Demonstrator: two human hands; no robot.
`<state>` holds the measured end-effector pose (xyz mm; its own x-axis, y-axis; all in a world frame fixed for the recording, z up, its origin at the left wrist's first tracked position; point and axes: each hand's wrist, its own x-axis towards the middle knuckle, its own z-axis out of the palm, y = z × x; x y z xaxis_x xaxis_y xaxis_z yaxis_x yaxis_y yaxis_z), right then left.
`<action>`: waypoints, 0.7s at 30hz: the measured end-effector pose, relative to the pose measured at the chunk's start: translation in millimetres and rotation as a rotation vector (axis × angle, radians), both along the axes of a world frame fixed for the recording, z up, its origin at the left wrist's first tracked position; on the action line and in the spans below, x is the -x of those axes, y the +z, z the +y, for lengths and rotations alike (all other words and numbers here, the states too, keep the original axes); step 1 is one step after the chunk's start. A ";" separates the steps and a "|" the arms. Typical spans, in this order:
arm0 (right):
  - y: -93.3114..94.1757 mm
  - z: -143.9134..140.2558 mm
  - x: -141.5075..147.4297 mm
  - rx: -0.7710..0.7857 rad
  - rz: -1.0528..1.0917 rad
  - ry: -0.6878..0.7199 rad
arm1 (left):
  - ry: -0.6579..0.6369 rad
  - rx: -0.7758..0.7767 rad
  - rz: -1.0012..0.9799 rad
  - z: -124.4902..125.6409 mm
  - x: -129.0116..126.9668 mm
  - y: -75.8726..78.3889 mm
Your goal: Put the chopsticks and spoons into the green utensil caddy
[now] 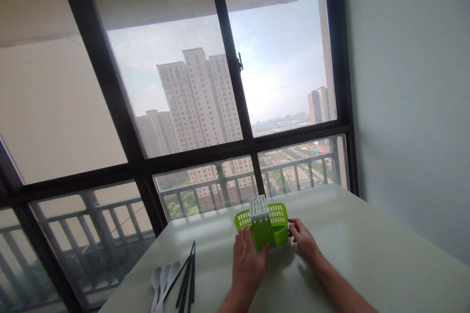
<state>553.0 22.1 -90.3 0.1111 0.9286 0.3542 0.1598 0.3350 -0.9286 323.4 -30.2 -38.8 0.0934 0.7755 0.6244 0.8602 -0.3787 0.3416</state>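
Observation:
A bright green plastic utensil holder with slotted walls stands on the table in front of me. A white slotted piece sits at the top of its taller front section. My left hand grips that front section from the near left, thumb and fingers spread around it. At the holder's right end, the bent fingers of my right hand hold its side. To the left of my left hand lie several white spoons and several dark chopsticks, fanned out with some crossing.
The pale glossy table runs up to a dark-framed window at the far side. A plain wall rises on the right. Railings and tall buildings show outside the glass.

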 end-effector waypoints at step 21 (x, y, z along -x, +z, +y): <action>-5.5 0.2 12.4 -0.043 -0.359 0.031 | 0.332 0.144 0.042 128.9 246.1 59.7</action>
